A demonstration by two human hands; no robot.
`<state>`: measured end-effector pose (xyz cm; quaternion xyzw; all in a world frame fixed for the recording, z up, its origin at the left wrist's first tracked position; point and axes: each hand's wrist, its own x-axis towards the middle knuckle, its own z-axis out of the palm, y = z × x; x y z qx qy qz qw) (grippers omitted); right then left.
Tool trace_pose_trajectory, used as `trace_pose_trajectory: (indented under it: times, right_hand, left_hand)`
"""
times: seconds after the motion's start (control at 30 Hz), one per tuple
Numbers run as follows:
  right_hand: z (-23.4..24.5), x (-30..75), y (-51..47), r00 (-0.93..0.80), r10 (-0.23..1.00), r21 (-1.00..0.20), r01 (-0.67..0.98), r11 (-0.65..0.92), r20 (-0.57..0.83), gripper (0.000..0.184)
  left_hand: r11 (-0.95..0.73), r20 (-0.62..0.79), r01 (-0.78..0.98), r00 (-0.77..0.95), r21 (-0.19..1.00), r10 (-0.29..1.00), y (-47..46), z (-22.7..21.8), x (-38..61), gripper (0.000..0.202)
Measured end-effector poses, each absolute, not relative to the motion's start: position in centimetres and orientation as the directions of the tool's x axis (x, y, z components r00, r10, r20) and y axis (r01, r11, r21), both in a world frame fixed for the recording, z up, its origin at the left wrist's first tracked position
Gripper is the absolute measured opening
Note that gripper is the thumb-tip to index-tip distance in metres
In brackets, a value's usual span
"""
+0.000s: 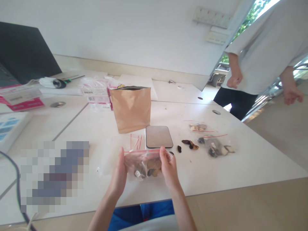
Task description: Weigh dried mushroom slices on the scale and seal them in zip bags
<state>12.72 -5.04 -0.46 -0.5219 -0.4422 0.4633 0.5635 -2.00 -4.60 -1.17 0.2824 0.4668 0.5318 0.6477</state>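
Between my hands is a clear zip-lock bag (144,163) with a red seal line, holding dark and tan dried pieces. My left hand (119,175) grips its left end, and my right hand (169,166) pinches the upper right corner. Just beyond the bag lies a small flat scale (158,137), its plate bare. Behind it on the left, a brown kraft paper pouch (132,110) stands upright with its top open. Flat empty zip-lock bags (135,141) lie left of the scale. Dark dried pieces (191,144) rest on the table to its right.
Two filled zip-lock bags, one with pale pieces (198,127) and one with dark pieces (215,148), lie on the right. Pink-and-white boxes (97,93) and a black monitor (26,53) stand at the back left. A cable (18,183) runs at left. Another person (267,54) stands beyond the right edge.
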Motion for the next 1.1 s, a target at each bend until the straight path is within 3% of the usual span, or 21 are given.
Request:
trace_pose_trajectory:
  times: [0.13, 0.27, 0.43, 0.53, 0.6, 0.67, 0.77, 0.87, 0.97, 1.1]
  right_hand:
    - [1.3, 20.1, -5.8, 0.380, 0.925, -1.000, -0.005, -0.014, -0.015, 0.053]
    - [3.2, 28.9, -6.7, 0.654, 0.756, -0.995, 0.089, -0.054, 0.018, 0.050]
    - [5.2, 33.9, -4.2, 0.704, 0.701, -0.989, 0.150, 0.007, 0.112, 0.041]
    - [5.6, 33.7, 0.9, 0.621, 0.760, -0.963, 0.268, 0.019, 0.188, 0.042]
    - [5.4, 33.2, 4.8, 0.529, 0.830, -0.901, 0.426, -0.079, 0.178, 0.045]
    - [4.8, 32.6, 7.7, 0.507, 0.842, -0.811, 0.562, -0.160, 0.185, 0.047]
    - [3.3, 31.6, 9.0, 0.525, 0.775, -0.699, 0.698, -0.155, 0.352, 0.052]
    - [1.2, 30.8, 6.6, 0.183, 0.806, -0.426, 0.900, 0.093, 0.563, 0.035]
    - [-1.7, 30.6, 3.1, -0.216, 0.861, -0.248, 0.900, 0.358, 0.461, 0.029]
    - [-5.5, 31.6, 0.3, -0.212, 0.902, -0.248, 0.915, 0.318, 0.377, 0.032]
  left_hand:
    - [0.165, -0.147, -0.248, 0.086, 0.955, 0.985, -4.9, -0.6, -3.1, 0.057]
    - [0.073, -0.070, -0.153, 0.030, 0.986, 0.997, -4.4, 0.3, -4.3, 0.052]
    - [-0.162, 0.168, 0.065, -0.099, 0.985, 0.981, -1.3, 3.3, -4.3, 0.052]
    - [-0.390, 0.436, 0.296, -0.104, 0.872, 0.894, 1.2, 6.3, -3.7, 0.046]
    - [-0.526, 0.635, 0.481, -0.087, 0.701, 0.767, 2.9, 8.3, -3.5, 0.040]
    - [-0.548, 0.752, 0.644, -0.067, 0.535, 0.656, 4.6, 9.8, -3.5, 0.037]
    - [-0.441, 0.763, 0.767, -0.097, 0.466, 0.639, 7.2, 10.9, -4.1, 0.040]
    - [-0.365, 0.730, 0.811, -0.109, 0.458, 0.675, 9.8, 11.1, -4.8, 0.044]
    - [-0.306, 0.686, 0.838, -0.107, 0.452, 0.720, 12.0, 11.0, -5.0, 0.041]
    - [-0.236, 0.604, 0.849, -0.116, 0.472, 0.789, 12.9, 11.3, -4.7, 0.037]
